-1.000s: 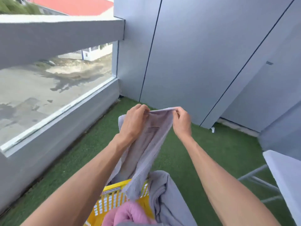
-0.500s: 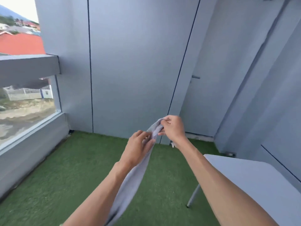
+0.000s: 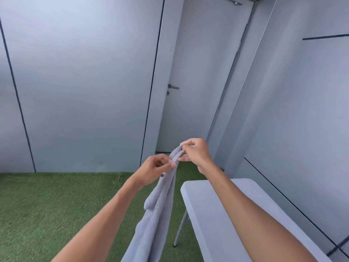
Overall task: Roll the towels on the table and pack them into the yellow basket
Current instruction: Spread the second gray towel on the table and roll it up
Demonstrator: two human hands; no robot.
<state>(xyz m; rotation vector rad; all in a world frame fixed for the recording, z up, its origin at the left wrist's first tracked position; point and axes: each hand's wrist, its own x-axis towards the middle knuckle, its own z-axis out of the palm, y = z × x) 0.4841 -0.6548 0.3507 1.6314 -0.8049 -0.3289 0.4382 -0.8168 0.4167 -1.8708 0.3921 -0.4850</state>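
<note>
A pale grey towel (image 3: 156, 210) hangs bunched and lengthwise in the air, left of the table's near corner. My right hand (image 3: 196, 154) pinches its top end. My left hand (image 3: 154, 169) grips the same towel just below and to the left, fingers closed on the cloth. The towel's lower part runs out of the bottom of the view. The white-grey folding table (image 3: 222, 220) stands at the lower right, under my right forearm. The yellow basket is out of view.
Green artificial turf (image 3: 47, 205) covers the floor. Grey panelled walls (image 3: 85, 82) close the space ahead and on the right. A grey door with a metal handle (image 3: 172, 86) lies straight ahead. A table leg (image 3: 180, 229) slants down at the table's left edge.
The view has swung right: the window and the yellow basket have left the view and the table and door have come in. My hands have drawn together, bunching the towel's top edge.
</note>
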